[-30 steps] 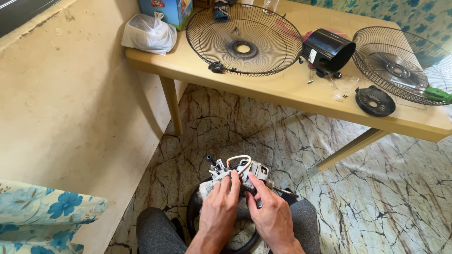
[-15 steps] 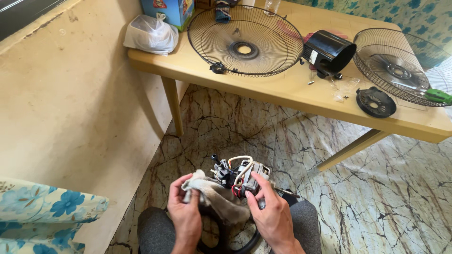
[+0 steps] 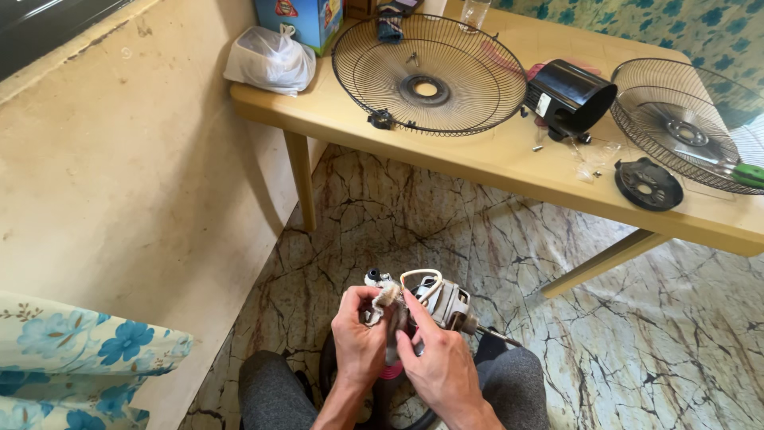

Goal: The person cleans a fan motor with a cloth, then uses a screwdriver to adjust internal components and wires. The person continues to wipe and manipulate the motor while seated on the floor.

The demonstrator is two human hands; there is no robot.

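Gripping grey fan motor (image 3: 436, 304), left hand (image 3: 358, 344) and right hand (image 3: 434, 362) over lap.

Both hands hide much of the fan motor (image 3: 442, 302); the right-hand fan grille (image 3: 684, 127) is cut off.

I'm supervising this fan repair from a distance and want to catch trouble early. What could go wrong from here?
The motor is held over the lap by the left hand and right hand with nothing under it; a slip could drop it onto the stone floor. Loose wires loop near the fingers and may snag. Small screws lie loose on the table near its edge and could roll off.
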